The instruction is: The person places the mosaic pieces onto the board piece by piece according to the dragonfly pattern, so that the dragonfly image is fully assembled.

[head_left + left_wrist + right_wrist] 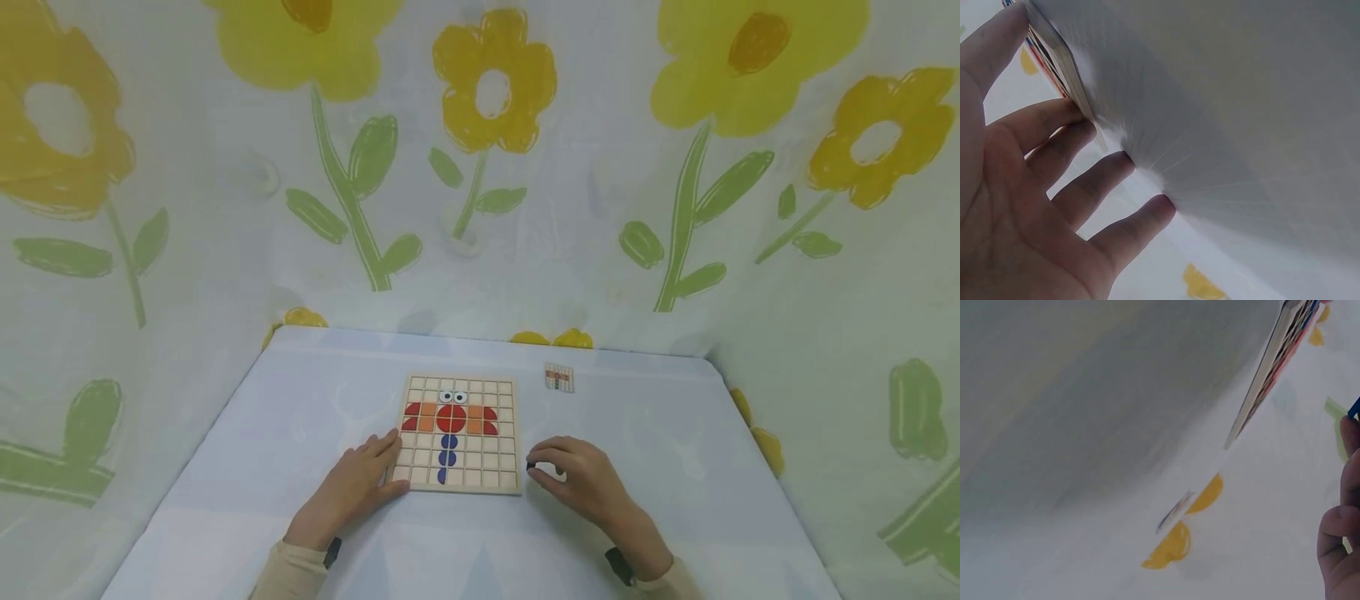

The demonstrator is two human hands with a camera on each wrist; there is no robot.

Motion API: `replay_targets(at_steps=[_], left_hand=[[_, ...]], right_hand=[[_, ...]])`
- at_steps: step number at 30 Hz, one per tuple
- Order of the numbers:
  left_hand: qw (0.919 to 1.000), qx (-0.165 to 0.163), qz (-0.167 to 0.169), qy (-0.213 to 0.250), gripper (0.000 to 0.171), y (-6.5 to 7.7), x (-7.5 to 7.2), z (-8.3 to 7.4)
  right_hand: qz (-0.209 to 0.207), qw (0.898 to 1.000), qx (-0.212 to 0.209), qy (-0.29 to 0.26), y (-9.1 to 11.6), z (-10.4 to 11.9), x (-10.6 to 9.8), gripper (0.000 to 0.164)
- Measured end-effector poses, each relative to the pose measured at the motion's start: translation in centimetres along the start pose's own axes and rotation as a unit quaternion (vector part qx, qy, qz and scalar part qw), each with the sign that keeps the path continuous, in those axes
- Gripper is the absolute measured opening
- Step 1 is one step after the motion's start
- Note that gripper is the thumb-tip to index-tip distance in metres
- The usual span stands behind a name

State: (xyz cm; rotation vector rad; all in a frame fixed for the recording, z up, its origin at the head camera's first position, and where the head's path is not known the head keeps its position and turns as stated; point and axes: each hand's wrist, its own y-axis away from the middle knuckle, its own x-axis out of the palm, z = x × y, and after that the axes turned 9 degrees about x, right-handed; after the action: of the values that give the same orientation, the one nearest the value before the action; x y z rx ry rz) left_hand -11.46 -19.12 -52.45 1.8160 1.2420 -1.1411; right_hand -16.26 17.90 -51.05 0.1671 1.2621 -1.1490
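A square wooden grid board (491,457) lies on the table. Its cells bear tiles forming a figure: eyes (453,397) at the top, a red circle (451,418) with orange and red tiles either side, and a column of blue half-round tiles (447,457) below. My left hand (358,477) touches the board's left side and near-left corner, its fingers (1079,194) spread fairly straight. Just right of the board, my right hand (583,481) pinches a small dark tile (531,466) between thumb and fingertips. A blue edge (1354,410) of it shows in the right wrist view.
A small picture card (558,377) showing a similar figure lies behind the board, to the right. White cloth with yellow flowers (495,92) hangs behind and on both sides of the pale table (675,417).
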Motion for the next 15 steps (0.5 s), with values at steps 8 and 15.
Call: replay_targets(at_steps=[8,15], left_hand=[[0.9999,0.008,-0.005,-0.011,0.077,0.0,0.3,0.2],[0.9998,0.008,-0.009,-0.018,0.077,0.0,0.3,0.1]], right_hand=[[-0.006,1.0,-0.006,-0.014,-1.6,1.3,1.4,0.021],[0.0,1.0,-0.004,-0.019,-2.8,2.7,2.6,0.02]])
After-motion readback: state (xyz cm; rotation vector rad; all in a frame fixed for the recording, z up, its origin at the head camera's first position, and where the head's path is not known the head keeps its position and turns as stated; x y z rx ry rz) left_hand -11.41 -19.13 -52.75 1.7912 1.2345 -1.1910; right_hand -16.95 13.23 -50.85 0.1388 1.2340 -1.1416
